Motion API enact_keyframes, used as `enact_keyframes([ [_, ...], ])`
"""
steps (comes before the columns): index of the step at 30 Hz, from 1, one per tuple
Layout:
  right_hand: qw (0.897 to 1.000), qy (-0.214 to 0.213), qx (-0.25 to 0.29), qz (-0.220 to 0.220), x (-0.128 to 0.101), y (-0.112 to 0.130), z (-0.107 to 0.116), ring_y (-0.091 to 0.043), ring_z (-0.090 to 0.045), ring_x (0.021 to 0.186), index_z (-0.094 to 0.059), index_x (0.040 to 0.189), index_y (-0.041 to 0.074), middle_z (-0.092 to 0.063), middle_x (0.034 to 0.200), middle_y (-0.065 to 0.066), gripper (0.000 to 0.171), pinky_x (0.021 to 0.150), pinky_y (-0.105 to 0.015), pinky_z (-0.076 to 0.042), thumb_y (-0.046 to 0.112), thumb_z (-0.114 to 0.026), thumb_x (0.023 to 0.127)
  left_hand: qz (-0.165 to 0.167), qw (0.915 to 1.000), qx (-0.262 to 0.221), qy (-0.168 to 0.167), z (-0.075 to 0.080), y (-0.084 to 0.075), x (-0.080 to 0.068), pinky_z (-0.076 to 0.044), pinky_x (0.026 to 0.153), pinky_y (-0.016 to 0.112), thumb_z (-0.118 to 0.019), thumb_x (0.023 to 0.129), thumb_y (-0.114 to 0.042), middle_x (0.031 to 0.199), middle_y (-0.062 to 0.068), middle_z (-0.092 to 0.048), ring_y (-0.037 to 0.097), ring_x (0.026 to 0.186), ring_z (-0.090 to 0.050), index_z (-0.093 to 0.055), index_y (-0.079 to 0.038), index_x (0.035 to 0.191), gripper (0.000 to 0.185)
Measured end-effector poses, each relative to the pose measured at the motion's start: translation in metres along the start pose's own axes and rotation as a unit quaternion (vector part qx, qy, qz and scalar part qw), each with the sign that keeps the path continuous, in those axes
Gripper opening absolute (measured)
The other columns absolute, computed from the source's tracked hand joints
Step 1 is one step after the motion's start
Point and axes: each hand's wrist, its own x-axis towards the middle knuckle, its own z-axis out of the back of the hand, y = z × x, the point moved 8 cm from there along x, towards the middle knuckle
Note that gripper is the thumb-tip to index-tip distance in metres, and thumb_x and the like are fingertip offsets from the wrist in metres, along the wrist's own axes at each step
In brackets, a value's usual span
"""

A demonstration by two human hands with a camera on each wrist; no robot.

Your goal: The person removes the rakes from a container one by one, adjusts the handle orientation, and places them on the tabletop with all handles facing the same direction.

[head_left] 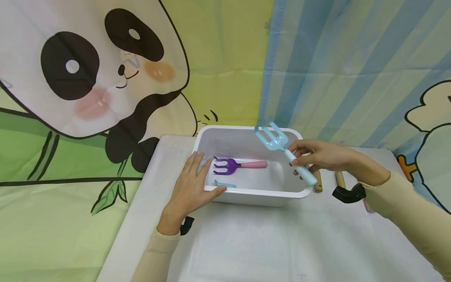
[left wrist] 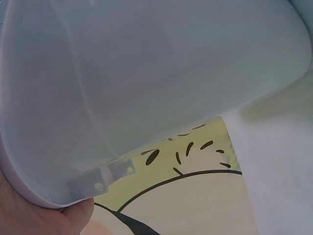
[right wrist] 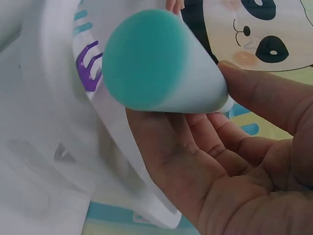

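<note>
I counted one white tub [head_left: 246,199], two garden forks [head_left: 230,166] [head_left: 277,142], one half-hidden blue piece [head_left: 225,184], two wooden handles [head_left: 318,182] [head_left: 340,179] and two hands [head_left: 192,182] [head_left: 315,153].

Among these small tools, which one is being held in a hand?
The pale blue fork, gripped by the right hand; the purple fork and another, partly hidden blue tool lie in the bin.

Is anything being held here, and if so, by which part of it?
The right hand holds the light blue fork by its handle, with the butt end free. The left hand rests on the tub's rim.
</note>
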Motion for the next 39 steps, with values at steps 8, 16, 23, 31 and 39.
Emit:
enact_keyframes([
  [8, 1.0, -0.013, -0.004, 0.011, -0.028, -0.009, 0.01, -0.042, -0.066, 0.099, -0.043, 0.129, -0.005, -0.051, 0.114, -0.032, 0.036, 0.079, -0.055, -0.057, 0.008, -0.06, 0.1, -0.005, 1.0, -0.001, -0.005, 0.0, 0.0, 0.001, -0.017, 0.12, 0.049, -0.044, 0.085, -0.083, 0.158, 0.022, -0.03, 0.036, 0.15, -0.013, -0.044, -0.004, 0.15, 0.103],
  [16, 0.999, -0.03, -0.017, 0.021, -0.052, -0.023, 0.017, -0.039, -0.067, 0.093, -0.039, 0.134, -0.011, -0.049, 0.115, -0.032, 0.04, 0.075, -0.049, -0.059, 0.009, -0.055, 0.104, -0.013, 0.9998, 0.001, -0.014, 0.001, 0.001, 0.0, -0.017, 0.12, 0.049, -0.042, 0.085, -0.084, 0.157, 0.023, -0.031, 0.037, 0.149, -0.015, -0.045, -0.003, 0.149, 0.103],
  [23, 0.998, -0.053, -0.018, 0.012, -0.067, -0.045, 0.02, -0.039, -0.067, 0.095, -0.041, 0.132, -0.006, -0.049, 0.114, -0.03, 0.034, 0.075, -0.049, -0.058, 0.009, -0.054, 0.104, -0.013, 0.9997, -0.002, -0.019, 0.0, 0.002, -0.001, -0.018, 0.119, 0.049, -0.044, 0.085, -0.083, 0.157, 0.023, -0.032, 0.037, 0.149, -0.016, -0.046, -0.003, 0.149, 0.103],
  [31, 0.997, -0.076, 0.011, -0.003, -0.084, -0.074, 0.023, -0.035, -0.068, 0.1, -0.033, 0.137, -0.008, -0.05, 0.116, -0.024, 0.041, 0.081, -0.048, -0.058, 0.008, -0.052, 0.104, -0.017, 0.9995, -0.003, -0.026, 0.001, 0.001, -0.002, -0.021, 0.118, 0.051, -0.043, 0.085, -0.083, 0.156, 0.024, -0.033, 0.038, 0.149, -0.018, -0.046, -0.003, 0.149, 0.103],
  [39, 0.997, -0.069, 0.043, 0.011, -0.094, -0.104, 0.016, -0.038, -0.068, 0.1, -0.035, 0.133, -0.003, -0.054, 0.114, -0.022, 0.034, 0.082, -0.051, -0.058, 0.007, -0.051, 0.105, -0.015, 0.9996, -0.002, -0.024, -0.001, 0.001, -0.002, -0.017, 0.12, 0.048, -0.043, 0.085, -0.084, 0.156, 0.023, -0.033, 0.038, 0.149, -0.017, -0.045, -0.003, 0.149, 0.103],
])
